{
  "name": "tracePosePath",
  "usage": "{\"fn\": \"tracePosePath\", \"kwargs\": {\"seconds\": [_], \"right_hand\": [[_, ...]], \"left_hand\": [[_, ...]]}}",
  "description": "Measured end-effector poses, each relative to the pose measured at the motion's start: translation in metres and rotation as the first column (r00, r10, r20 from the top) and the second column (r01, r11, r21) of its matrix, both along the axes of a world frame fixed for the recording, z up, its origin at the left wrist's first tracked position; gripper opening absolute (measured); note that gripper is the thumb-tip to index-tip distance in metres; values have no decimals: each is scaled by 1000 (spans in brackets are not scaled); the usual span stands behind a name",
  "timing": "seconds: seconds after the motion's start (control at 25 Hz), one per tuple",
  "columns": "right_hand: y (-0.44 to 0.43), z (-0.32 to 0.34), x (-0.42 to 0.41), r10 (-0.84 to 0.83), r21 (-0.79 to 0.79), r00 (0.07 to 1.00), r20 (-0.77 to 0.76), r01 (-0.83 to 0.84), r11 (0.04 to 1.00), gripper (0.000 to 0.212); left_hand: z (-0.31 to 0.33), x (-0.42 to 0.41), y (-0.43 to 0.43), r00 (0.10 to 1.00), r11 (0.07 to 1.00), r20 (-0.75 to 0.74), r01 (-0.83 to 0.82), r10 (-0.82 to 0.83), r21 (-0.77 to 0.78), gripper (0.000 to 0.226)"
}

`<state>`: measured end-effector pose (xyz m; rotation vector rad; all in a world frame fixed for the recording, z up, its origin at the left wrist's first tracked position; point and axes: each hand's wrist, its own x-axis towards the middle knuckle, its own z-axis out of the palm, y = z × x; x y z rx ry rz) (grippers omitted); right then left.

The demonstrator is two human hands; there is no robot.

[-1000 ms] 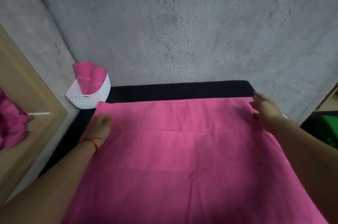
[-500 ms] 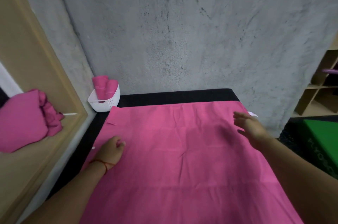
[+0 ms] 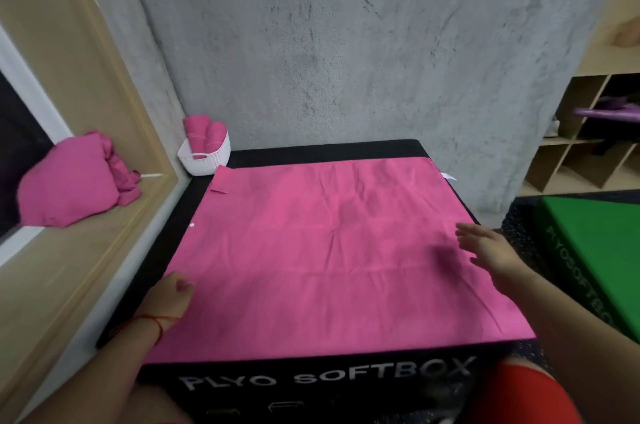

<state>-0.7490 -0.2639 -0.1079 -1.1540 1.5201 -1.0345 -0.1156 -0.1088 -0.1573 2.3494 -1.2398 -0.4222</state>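
Head view: a pink cloth (image 3: 329,250) lies spread flat over the top of a black soft box (image 3: 311,378), covering nearly all of it. It stretches between the two hands and away from them toward the concrete wall (image 3: 346,42).

The left hand (image 3: 175,292) sits at the cloth's left edge with its fingers curled in. Whether they pinch the hem or only rest on it cannot be told.

The right hand (image 3: 485,247) is at the cloth's right edge, fingers straight and slightly spread, holding nothing. It is blurred, so whether it touches the fabric is unclear.

Far ahead of the left hand, at the box's back left corner, stands a white basket (image 3: 204,157) holding rolled pink towels (image 3: 204,132). Out to the left of that hand, a heap of pink cloth (image 3: 69,181) lies on a wooden sill (image 3: 69,267). To the right of the right hand lies a green box (image 3: 595,250), and beyond it stands a wooden shelf (image 3: 588,153).
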Motion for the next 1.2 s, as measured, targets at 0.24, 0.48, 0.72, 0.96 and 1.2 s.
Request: {"fn": "tracePosePath", "kwargs": {"seconds": [0.24, 0.48, 0.72, 0.96, 1.2], "right_hand": [[68, -50, -41, -151, -18, 879, -453, 160, 987, 39], [82, -82, -63, -212, -110, 755, -620, 185, 977, 38], [103, -78, -75, -356, -2, 800, -483, 405, 914, 36], [110, -73, -80, -270, 136, 876, -399, 347, 928, 41], [107, -63, -75, -234, 118, 918, -321, 284, 952, 27]], "left_hand": [[-42, 44, 63, 979, 987, 132, -158, 156, 6, 26], [-33, 38, 74, 980, 977, -39, -197, 194, -82, 46], [-28, 31, 78, 965, 967, -62, -255, 253, -29, 46], [-28, 38, 78, 962, 975, -156, -224, 222, 2, 33], [-7, 13, 76, 966, 969, -173, -214, 191, -124, 26]]}}
